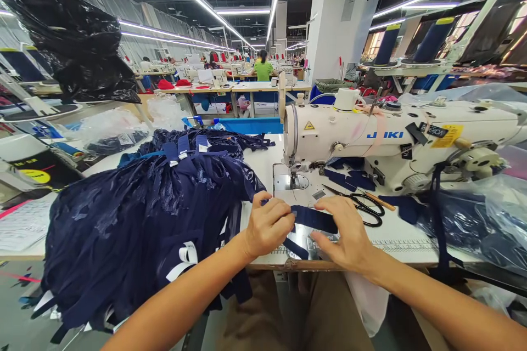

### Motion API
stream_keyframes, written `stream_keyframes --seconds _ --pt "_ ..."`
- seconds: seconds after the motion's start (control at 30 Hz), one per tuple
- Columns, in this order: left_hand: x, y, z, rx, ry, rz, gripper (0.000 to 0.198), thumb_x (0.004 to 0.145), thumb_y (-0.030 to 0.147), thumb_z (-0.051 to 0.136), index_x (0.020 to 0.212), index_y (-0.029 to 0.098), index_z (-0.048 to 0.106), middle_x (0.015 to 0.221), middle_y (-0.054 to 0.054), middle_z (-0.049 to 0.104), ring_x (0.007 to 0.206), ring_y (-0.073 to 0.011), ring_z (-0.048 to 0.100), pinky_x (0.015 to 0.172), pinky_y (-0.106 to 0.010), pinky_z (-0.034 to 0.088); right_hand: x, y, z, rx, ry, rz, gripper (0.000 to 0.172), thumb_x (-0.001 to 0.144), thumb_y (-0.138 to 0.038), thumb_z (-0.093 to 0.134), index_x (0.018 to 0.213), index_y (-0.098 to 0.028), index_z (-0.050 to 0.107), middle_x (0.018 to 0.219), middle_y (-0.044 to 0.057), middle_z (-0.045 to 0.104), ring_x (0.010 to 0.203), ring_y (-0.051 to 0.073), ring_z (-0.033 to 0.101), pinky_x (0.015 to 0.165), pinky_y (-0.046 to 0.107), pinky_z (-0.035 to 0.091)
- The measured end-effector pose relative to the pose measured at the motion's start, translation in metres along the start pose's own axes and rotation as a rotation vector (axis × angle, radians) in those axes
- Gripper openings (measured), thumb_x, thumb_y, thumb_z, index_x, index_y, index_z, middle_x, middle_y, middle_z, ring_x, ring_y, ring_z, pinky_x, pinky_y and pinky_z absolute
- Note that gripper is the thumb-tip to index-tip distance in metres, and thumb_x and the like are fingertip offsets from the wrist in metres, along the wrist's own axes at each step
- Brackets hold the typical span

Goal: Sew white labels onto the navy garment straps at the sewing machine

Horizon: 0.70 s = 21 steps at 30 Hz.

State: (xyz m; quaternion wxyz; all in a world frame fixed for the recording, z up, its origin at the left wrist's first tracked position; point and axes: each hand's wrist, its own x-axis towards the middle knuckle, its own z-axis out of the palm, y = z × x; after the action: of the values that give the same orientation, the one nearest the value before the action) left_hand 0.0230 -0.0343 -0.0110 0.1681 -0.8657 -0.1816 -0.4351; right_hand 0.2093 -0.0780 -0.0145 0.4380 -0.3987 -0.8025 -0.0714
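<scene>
My left hand point(268, 226) pinches the left end of a narrow navy fabric strip point(315, 219) on the sewing table, in front of the needle point(293, 180). My right hand point(346, 233) lies over the strip's right part, fingers curled on it and pressing it to the table. The white Juki sewing machine point(391, 137) stands just behind both hands. A big heap of navy lace garments point(156, 214) with white labels lies to the left, touching my left forearm.
Black-handled scissors point(364, 207) lie right of the needle plate. Clear plastic bags of navy pieces point(481, 219) sit at the right. A black plastic bag point(74, 38) hangs upper left. A person in a green top point(263, 68) works at distant tables.
</scene>
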Motion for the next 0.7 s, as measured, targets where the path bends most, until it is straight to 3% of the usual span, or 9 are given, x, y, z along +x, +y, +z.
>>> stream_keyframes --seconds 0.1,0.2,0.27,0.37,0.43,0.53,0.6,0.7 --pt "-0.002 0.0 0.002 0.014 -0.02 -0.029 0.013 0.074 0.011 0.047 0.064 0.018 0.052 0.064 0.002 0.06 0.063 -0.0102 0.055 0.073 -0.032 0.027 0.005 0.0 0.003 0.338 -0.108 0.442 0.023 0.077 -0.031 0.049 0.095 -0.018 0.05 0.085 0.006 0.058 0.078 0.019 0.053 0.069 0.034 0.042" --pt "-0.002 0.001 0.002 -0.073 0.001 -0.103 0.009 0.07 0.011 0.048 0.067 0.018 0.052 0.069 0.0 0.06 0.067 -0.0124 0.055 0.074 -0.033 0.03 0.013 0.004 0.001 0.625 -0.335 0.665 0.015 0.076 -0.032 0.049 0.074 -0.018 0.054 0.062 -0.001 0.054 0.058 0.013 0.05 0.054 0.026 0.04" --pt "0.0 -0.001 -0.001 -0.228 -0.035 -0.211 0.018 0.066 0.015 0.051 0.084 0.018 0.053 0.087 -0.006 0.06 0.083 -0.0175 0.054 0.079 -0.035 0.032 0.019 0.006 -0.004 0.654 -0.385 0.671 0.016 0.076 -0.031 0.05 0.068 -0.018 0.054 0.055 -0.003 0.049 0.051 0.011 0.045 0.049 0.023 0.037" --pt "0.01 -0.01 -0.008 -0.524 -0.272 -0.379 0.044 0.068 0.024 0.051 0.111 0.015 0.044 0.11 -0.011 0.055 0.105 -0.0218 0.046 0.089 -0.037 0.032 0.031 0.006 -0.016 0.524 -0.413 0.541 0.012 0.075 -0.027 0.051 0.069 -0.018 0.057 0.061 -0.002 0.053 0.056 0.011 0.047 0.052 0.023 0.036" --pt "0.018 -0.017 -0.012 -0.654 -0.437 -0.437 0.031 0.074 0.026 0.047 0.103 0.016 0.051 0.103 -0.009 0.059 0.103 -0.0199 0.047 0.09 -0.033 0.032 0.038 0.004 -0.021 0.45 -0.472 0.439 0.012 0.076 -0.025 0.05 0.072 -0.018 0.059 0.065 -0.001 0.056 0.061 0.012 0.049 0.055 0.023 0.037" --pt "0.029 -0.024 -0.013 -0.722 -0.595 -0.468 0.017 0.077 0.026 0.045 0.074 0.014 0.057 0.076 -0.003 0.061 0.078 -0.0146 0.053 0.078 -0.026 0.037 0.044 0.004 -0.02 0.331 -0.497 0.324 0.013 0.078 -0.025 0.05 0.072 -0.017 0.059 0.067 -0.001 0.058 0.064 0.012 0.05 0.06 0.024 0.037" --pt "0.031 -0.026 -0.012 -0.727 -0.646 -0.513 0.02 0.078 0.026 0.044 0.066 0.014 0.055 0.063 0.0 0.055 0.063 -0.011 0.049 0.065 -0.022 0.037 0.043 0.01 -0.016 0.254 -0.424 0.299 0.013 0.079 -0.026 0.05 0.078 -0.017 0.059 0.073 0.0 0.061 0.069 0.014 0.053 0.065 0.025 0.039" --pt "0.025 -0.027 -0.01 -0.682 -0.65 -0.622 0.023 0.079 0.027 0.041 0.067 0.014 0.055 0.061 0.002 0.051 0.06 -0.0098 0.045 0.057 -0.021 0.033 0.033 0.035 -0.012 0.142 -0.293 0.34 0.02 0.08 -0.029 0.048 0.094 -0.018 0.056 0.086 0.003 0.062 0.078 0.015 0.055 0.069 0.026 0.04"
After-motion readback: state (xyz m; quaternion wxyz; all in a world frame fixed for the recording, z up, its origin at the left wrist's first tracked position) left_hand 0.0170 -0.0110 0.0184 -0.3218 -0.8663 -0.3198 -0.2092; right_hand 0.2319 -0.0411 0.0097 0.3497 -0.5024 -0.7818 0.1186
